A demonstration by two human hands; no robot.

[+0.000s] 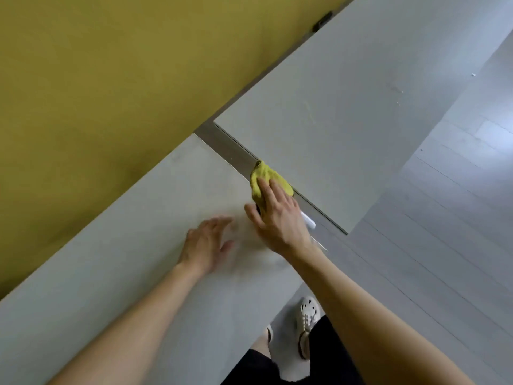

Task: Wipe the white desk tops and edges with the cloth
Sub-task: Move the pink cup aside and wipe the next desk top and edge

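Where the 2 white desks meet across a narrow grey gap (225, 146), the yellow cloth (263, 175) lies bunched on the end edge of the near desk (133, 262), partly overhanging the gap and close to the far desk (347, 107). The right hand (277, 218) lies on top of the cloth, its fingers stretched out nearly straight and pressing down, the thumb spread out to the left on the desk top. A small white object (309, 220) pokes out beside the heel of that hand; what it is cannot be told. The left hand (205, 243), blurred, is spread over the near desk top with its fingers loosely extended and nothing in it. A yellow panel (111, 79) runs along the back of both desks. Below, a white shoe (306, 315) stands on the grey floor (444, 218).
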